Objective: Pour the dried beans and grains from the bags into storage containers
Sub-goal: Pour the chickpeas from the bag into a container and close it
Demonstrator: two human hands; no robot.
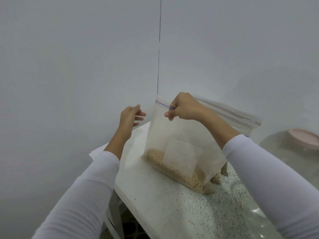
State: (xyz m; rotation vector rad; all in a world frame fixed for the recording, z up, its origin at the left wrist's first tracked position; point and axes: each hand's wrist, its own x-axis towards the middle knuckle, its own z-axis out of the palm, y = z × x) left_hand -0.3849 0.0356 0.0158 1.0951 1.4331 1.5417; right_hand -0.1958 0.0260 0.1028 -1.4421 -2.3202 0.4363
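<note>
While right hand (183, 107) pinches bean bag (179, 144), left hand (130, 118) hovers

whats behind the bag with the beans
A second zip bag leans behind the bean bag, only its zip end showing. The bean bag and the right hand cover the rest.

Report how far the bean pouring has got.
Done: nothing visibly poured; the beans sit in the bottom of the zip bag standing on the table. In hand: right hand pinches the zip edge, left hand open beside it. Left: opening and pouring.
</note>
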